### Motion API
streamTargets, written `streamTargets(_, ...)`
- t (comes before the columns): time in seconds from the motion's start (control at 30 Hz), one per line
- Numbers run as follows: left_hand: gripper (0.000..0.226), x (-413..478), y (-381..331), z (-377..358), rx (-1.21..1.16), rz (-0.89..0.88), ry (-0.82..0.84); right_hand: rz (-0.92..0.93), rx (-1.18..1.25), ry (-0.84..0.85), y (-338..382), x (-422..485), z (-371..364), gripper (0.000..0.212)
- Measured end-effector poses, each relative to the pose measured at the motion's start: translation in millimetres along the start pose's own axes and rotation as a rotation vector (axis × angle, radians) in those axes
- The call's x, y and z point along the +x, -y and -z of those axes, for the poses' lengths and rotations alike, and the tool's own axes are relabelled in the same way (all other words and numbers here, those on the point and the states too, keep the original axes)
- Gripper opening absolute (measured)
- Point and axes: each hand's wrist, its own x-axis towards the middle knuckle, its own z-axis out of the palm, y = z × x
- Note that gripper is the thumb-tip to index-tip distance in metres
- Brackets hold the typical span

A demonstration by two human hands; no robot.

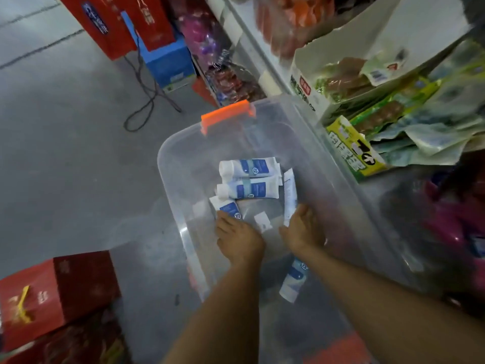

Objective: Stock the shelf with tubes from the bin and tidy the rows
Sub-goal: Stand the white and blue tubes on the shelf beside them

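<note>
A clear plastic bin [173, 164] with an orange latch [227, 115] stands on the floor below me. Several white-and-blue tubes lie in it: two stacked crosswise [248, 166] [249, 189], and one under my right forearm [294, 278]. Both hands reach into the bin. My left hand [240, 241] curls its fingers over the near end of a small tube [227, 207]. My right hand [301, 229] pinches the near end of a tube [290, 193] lying along the right side. The fingertips of both hands are partly hidden.
Shelves [252, 53] run along the right, with an open white carton of snack packs [341, 74] and green packets [393, 119] overhanging the bin. Red gift boxes stand at the lower left [52, 292] and top left [110, 24]. A black cable [147, 95] lies on the grey floor.
</note>
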Motion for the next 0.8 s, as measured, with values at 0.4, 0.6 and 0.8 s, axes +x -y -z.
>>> streamTargets(0.4,0.062,-16.4,-2.7,49.4,-0.351,0.157,0.293,-0.212,0.685,0.241,-1.0,-39.6,29.3,0.037)
streamTargets(0.6,0.037,-78.4,5.8,98.0,-0.635,-0.045,0.288,-0.123,0.886,0.208,-10.8,-116.8,65.3,0.012)
streamTargets(0.8,0.013,-153.6,28.0,167.7,-0.667,-0.279,0.284,-0.026,1.145,0.089,-32.9,-225.1,103.0,0.037)
